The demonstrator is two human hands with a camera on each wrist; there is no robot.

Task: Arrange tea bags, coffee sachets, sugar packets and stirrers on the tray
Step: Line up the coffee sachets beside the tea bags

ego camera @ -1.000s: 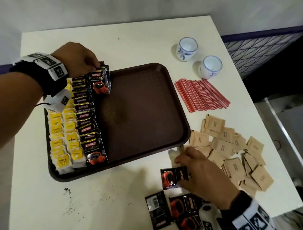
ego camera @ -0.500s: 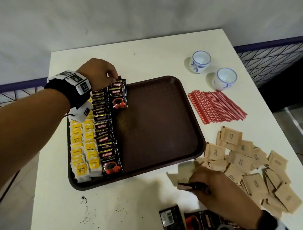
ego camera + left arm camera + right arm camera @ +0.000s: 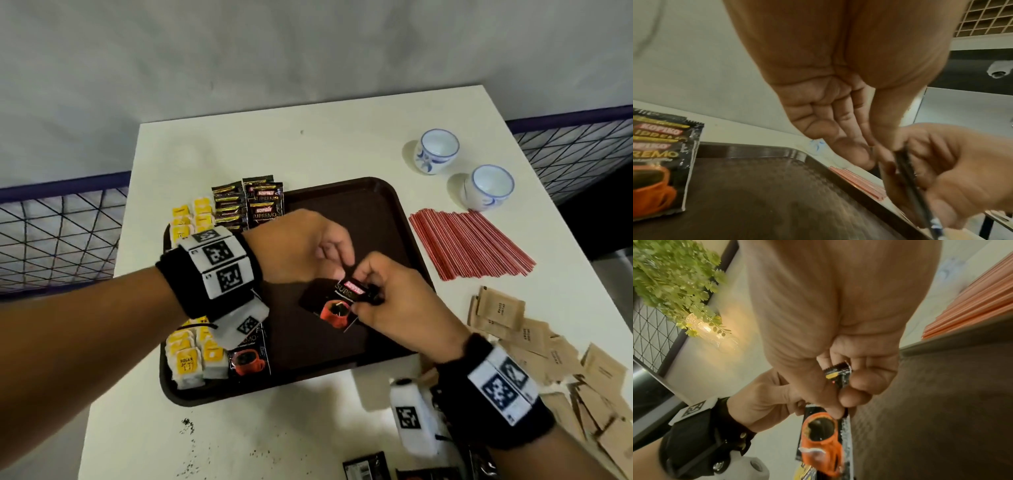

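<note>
Black coffee sachet (image 3: 337,301) — tilted, right hand (image 3: 394,301) pinching

The tray (image 3: 387,219) sits on the table (image 3: 308,144). Tea bags (image 3: 186,359) line the tray's left edge, with coffee sachets (image 3: 262,202) just right of them. Both hands meet above the tray's middle. Right of the tray lie the stirrers (image 3: 469,246); behind those stand two cups (image 3: 435,150). Sugar packets (image 3: 534,342) spread off the tray's near right corner, and more sachets (image 3: 366,467) lie in front of the tray.
</note>
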